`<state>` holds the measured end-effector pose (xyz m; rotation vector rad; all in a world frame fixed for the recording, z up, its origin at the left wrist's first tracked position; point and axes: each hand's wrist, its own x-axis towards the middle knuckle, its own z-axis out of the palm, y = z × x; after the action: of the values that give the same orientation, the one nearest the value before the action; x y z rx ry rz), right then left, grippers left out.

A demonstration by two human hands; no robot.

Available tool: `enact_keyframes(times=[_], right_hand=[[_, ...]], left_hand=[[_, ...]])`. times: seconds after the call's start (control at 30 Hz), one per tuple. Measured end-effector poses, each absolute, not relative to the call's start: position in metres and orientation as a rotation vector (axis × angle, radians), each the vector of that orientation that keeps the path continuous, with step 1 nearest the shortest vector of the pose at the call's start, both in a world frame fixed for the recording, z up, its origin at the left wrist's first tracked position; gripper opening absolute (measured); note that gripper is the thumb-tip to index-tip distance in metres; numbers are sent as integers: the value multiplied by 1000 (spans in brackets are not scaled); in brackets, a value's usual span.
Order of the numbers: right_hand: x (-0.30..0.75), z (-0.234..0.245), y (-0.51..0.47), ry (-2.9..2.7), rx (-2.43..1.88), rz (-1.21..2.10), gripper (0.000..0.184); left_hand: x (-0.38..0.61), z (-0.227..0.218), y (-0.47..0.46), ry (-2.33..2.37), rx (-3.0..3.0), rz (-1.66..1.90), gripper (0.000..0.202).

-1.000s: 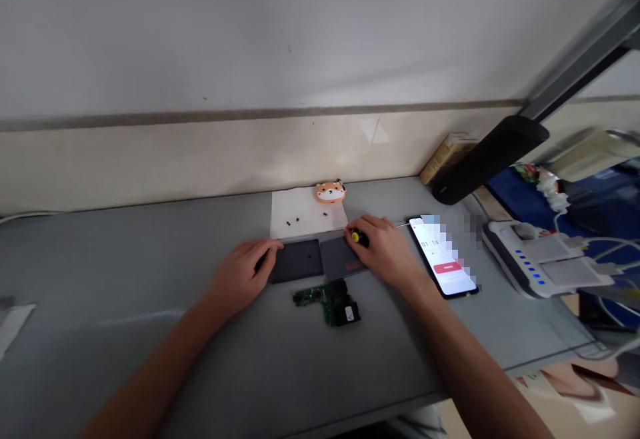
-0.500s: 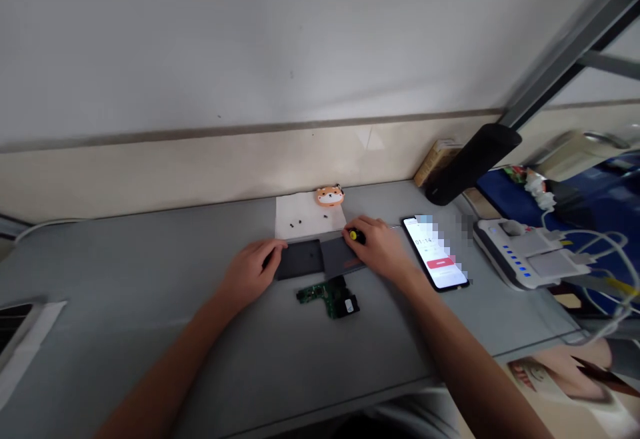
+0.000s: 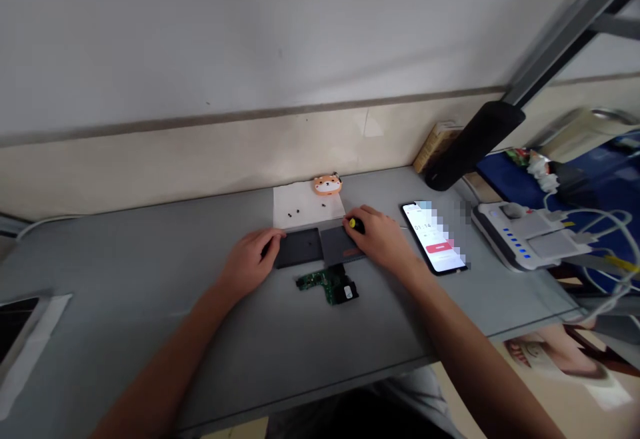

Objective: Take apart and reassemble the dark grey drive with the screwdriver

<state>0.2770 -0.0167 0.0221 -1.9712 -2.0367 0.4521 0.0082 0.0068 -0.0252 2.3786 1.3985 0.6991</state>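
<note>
My left hand (image 3: 250, 259) is closed at the left edge of a shallow black plastic case half (image 3: 299, 248), its index finger at the upper corner and the thumb bent below. My right hand (image 3: 377, 236) is wrapped round a small screwdriver (image 3: 356, 225) with a black handle and yellow end; most of it is hidden in the fingers. Beneath that hand lies a flat dark grey panel (image 3: 340, 244) beside the case half. Nearer to me rests a green circuit board (image 3: 330, 286) with a black part and a white label. Several tiny screws (image 3: 298, 211) are on a white paper (image 3: 285, 198) behind.
An orange animal-faced case (image 3: 327, 184) sits on the paper's back edge. On the right lie a lit phone (image 3: 433, 238) and a power strip (image 3: 520, 239) with cables. A black cylinder (image 3: 473, 146) leans by a book (image 3: 434, 146) near the wall.
The camera has tipped down slightly, so everything on the table appears higher. Both hands keep about the same place and grip; the case, panel and board have not visibly moved.
</note>
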Motion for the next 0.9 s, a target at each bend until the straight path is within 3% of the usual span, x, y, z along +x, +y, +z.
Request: enact_keyframes(times=[0.43,0.9], right_hand=[[279,2,-45,-1904,-2017,273,18],[279,12,-12,-2011,-1946,315,22]], left_hand=[[8,-27,6,1386,2391,711,33],[7,-29,8,1375,2377,669,27]])
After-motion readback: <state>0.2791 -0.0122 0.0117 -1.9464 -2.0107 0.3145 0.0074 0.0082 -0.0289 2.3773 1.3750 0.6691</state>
